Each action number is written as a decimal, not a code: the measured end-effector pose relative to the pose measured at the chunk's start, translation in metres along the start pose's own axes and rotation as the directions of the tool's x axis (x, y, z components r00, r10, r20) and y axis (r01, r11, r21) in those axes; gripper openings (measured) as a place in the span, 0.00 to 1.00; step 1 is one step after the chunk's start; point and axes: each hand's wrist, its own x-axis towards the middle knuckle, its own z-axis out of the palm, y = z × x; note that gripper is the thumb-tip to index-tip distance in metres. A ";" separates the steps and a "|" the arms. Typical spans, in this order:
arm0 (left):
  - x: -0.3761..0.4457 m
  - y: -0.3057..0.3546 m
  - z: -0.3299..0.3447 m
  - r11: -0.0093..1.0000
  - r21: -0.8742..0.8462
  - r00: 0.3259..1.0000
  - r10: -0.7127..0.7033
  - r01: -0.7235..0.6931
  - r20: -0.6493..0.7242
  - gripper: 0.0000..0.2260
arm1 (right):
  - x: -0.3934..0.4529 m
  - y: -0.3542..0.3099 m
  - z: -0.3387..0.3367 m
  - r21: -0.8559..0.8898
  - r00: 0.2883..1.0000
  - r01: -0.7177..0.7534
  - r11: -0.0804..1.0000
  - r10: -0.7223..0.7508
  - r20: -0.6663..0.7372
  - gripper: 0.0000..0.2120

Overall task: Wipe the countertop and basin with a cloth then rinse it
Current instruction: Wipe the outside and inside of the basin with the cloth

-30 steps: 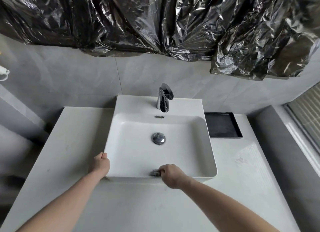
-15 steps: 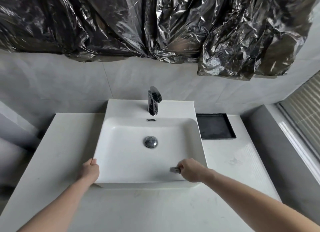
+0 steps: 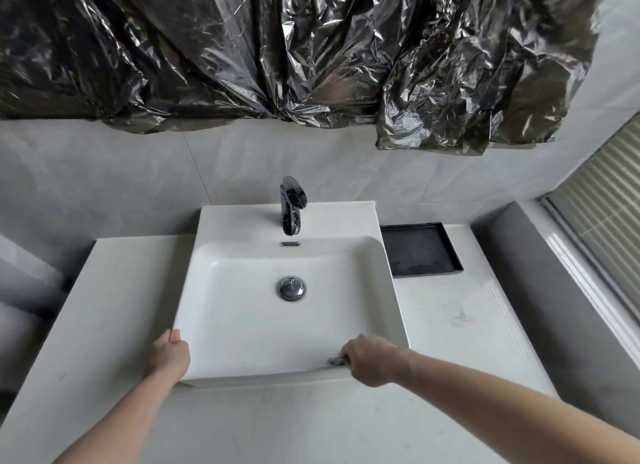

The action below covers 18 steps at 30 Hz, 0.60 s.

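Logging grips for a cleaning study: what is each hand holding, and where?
The right hand grips a bunched grey cloth, mostly hidden. The left hand holds the basin at its front-left corner.

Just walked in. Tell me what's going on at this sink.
A person is wiping the white basin. The right hand grips a small grey cloth and presses it against the basin's front rim near the right corner. The left hand holds the front left corner of the basin. The faucet shows no running water, so the cloth is not being rinsed yet. A black tray sits on the countertop to the right.
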 end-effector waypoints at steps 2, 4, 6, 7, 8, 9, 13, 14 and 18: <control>-0.001 0.002 -0.001 1.000 0.017 1.000 -0.007 0.006 0.013 0.14 | -0.014 0.024 -0.005 -0.106 0.999 -0.025 0.994 0.030 0.043 0.13; -0.003 0.004 -0.003 0.999 0.041 1.000 -0.011 0.010 0.017 0.13 | -0.025 0.041 -0.010 -0.237 0.996 -0.043 0.971 0.060 0.068 0.12; -0.005 0.006 -0.005 0.999 0.053 1.000 -0.008 0.007 0.019 0.12 | -0.029 0.053 -0.010 -0.370 0.996 -0.019 0.929 0.050 0.073 0.13; -0.006 0.007 -0.005 0.998 0.058 1.000 -0.007 0.006 0.018 0.12 | -0.028 0.059 -0.008 -0.428 0.998 0.020 0.904 0.011 0.068 0.15; -0.007 0.007 -0.006 0.998 0.059 1.000 -0.006 0.005 0.016 0.12 | -0.023 0.064 -0.006 -0.479 0.997 0.063 0.875 -0.035 0.067 0.17; -0.008 0.007 -0.006 0.998 0.059 1.000 -0.010 0.009 0.017 0.12 | -0.017 0.070 -0.004 -0.527 0.995 0.096 0.844 -0.070 0.070 0.18; -0.009 0.007 -0.008 0.999 0.041 1.000 -0.023 0.022 0.020 0.12 | 0.017 0.087 -0.005 -0.587 0.995 0.049 0.808 -0.088 -0.037 0.14; -0.008 0.007 -0.008 0.999 0.035 0.999 -0.025 0.024 0.020 0.12 | 0.025 0.088 -0.009 -0.612 0.991 0.041 0.789 -0.109 -0.074 0.15; -0.010 0.006 -0.009 1.000 0.006 0.999 -0.029 0.029 0.026 0.12 | 0.050 0.091 -0.034 -0.691 0.984 0.010 0.723 -0.129 -0.121 0.17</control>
